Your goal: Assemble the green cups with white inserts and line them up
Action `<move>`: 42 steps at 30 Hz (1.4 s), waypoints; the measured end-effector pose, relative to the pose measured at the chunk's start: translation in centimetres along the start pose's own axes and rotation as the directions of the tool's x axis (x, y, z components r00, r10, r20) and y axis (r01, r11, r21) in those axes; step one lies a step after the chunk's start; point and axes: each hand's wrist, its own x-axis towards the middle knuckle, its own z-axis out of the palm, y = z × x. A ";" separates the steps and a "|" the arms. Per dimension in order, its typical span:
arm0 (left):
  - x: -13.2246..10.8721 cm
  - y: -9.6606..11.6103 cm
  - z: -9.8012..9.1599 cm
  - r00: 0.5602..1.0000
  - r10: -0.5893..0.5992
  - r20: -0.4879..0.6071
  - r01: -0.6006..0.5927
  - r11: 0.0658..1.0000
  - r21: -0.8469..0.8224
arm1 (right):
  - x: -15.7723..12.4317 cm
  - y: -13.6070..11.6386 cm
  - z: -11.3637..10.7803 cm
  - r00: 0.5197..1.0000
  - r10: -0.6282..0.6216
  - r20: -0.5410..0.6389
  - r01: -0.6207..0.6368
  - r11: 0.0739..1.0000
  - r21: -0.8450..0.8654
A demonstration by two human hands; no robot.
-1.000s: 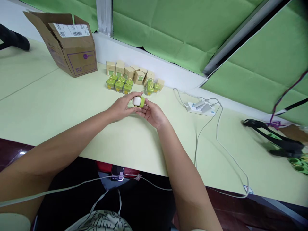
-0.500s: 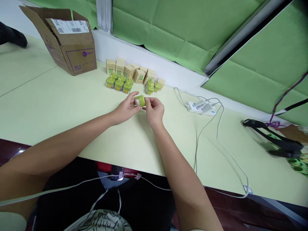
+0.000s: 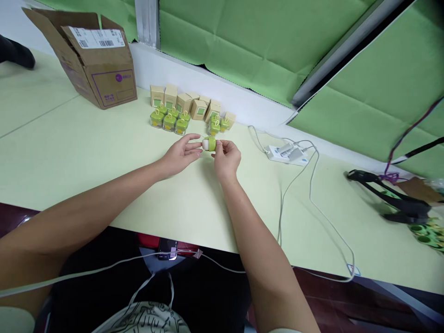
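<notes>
Above the pale green table (image 3: 138, 194), my right hand (image 3: 226, 157) pinches a small jar (image 3: 209, 144) with a green lid and a whitish end that points left. Just left of the jar is my left hand (image 3: 182, 153), its fingers apart and holding nothing; the fingertips come very close to the whitish end, and I cannot tell whether they touch it. Beyond my hands stand several green-lidded jars (image 3: 169, 121) with small loops on top. Behind them is a row of small cardboard boxes (image 3: 199, 109) with green labels.
A large open carton (image 3: 113, 83) stands at the back left, a dark object (image 3: 15, 52) beyond it. A white power strip (image 3: 286, 155) with plugs and trailing cables lies right of my hands. Farther right are a black tool-like object (image 3: 391, 196) and green parts (image 3: 425, 233).
My right hand has moved slightly right with the jar. My left hand has let go of the jar, its fingers now spread. The view has shifted a little.
</notes>
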 end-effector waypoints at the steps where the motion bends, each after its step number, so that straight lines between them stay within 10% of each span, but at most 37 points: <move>1: 0.0 0.0 0.0 1.000 0.000 0.001 0.000 1.000 0.000 | 0.1 0.0 0.0 1.000 0.009 -0.003 -0.009 1.000 0.001; 16: 0.2 -0.3 -0.8 0.991 0.133 0.019 -0.134 0.963 0.232 | 0.6 0.1 -0.1 0.994 0.113 -0.004 -0.112 0.988 0.104; 22: 1.4 -1.1 -2.2 0.963 0.249 0.100 -0.230 0.578 0.783 | 1.1 0.6 -0.4 0.991 0.130 -0.044 -0.125 0.986 0.107; 32: 1.4 -1.1 -1.8 0.960 0.157 0.233 -0.270 0.292 0.918 | 1.0 0.6 -0.6 0.992 0.122 -0.033 -0.120 0.990 0.070; 42: 1.0 -0.9 -2.3 0.929 0.314 0.197 -0.325 0.431 0.842 | 1.0 0.5 -0.2 0.992 0.124 -0.011 -0.122 0.982 0.147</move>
